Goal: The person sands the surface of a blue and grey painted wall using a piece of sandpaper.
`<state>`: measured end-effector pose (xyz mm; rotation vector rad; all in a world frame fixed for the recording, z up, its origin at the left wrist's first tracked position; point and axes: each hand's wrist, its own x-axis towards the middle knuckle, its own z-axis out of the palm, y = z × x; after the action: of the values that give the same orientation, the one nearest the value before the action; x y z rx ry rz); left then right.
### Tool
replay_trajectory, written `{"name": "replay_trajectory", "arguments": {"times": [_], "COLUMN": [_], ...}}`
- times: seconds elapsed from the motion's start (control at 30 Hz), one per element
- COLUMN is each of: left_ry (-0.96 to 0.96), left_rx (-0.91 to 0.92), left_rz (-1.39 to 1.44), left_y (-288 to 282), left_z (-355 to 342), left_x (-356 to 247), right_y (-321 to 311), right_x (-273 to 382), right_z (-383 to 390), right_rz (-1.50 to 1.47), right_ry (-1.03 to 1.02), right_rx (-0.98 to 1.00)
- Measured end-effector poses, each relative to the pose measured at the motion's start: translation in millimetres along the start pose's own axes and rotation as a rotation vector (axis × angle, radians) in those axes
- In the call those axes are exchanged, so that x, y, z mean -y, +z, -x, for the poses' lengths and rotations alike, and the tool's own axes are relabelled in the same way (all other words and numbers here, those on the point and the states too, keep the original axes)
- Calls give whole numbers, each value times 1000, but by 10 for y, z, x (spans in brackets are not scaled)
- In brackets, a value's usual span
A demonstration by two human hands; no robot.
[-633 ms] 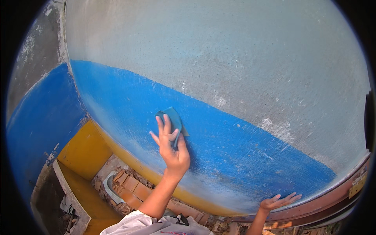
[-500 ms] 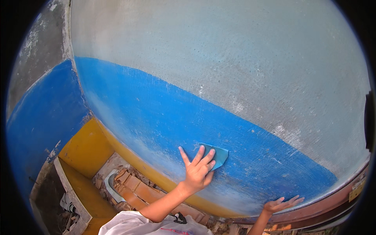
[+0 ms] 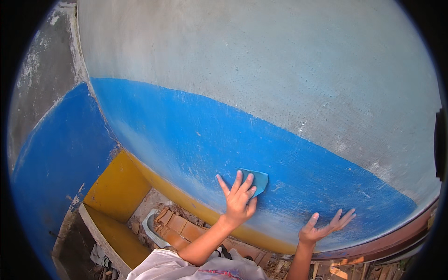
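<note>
The left hand (image 3: 239, 199) grasps a folded blue-green sheet (image 3: 260, 183), its fingers spread over it, against the lower middle of the blue band (image 3: 177, 126). The right hand (image 3: 323, 228) is released, fingers apart, at the blue band's lower right; contact there cannot be determined. Grey wall (image 3: 256, 60) stands above the blue band, with a yellow strip (image 3: 182, 200) and orange tiles (image 3: 191, 232) below it.

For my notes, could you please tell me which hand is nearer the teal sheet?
Left: the left hand holds the teal sheet; the right hand is apart, lower and farther right.
</note>
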<state>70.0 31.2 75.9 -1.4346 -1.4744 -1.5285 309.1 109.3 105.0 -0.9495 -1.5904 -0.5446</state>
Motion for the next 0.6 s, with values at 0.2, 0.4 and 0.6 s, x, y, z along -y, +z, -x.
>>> {"name": "replay_trajectory", "arguments": {"times": [0.2,0.4,0.6], "left_ry": [-454,154,-112], "left_rx": [-343,77,-210], "left_rz": [-59,17,-77], "left_y": [-576,-357,-500], "left_z": [-608,-509,-310], "left_x": [820,494,1238], "right_y": [363,411,339], "right_x": [91,122,513], "right_z": [88,18,-154], "right_rz": [111,134,70], "right_ry": [-39,-24,30], "right_rx": [-67,-137,-77]}}
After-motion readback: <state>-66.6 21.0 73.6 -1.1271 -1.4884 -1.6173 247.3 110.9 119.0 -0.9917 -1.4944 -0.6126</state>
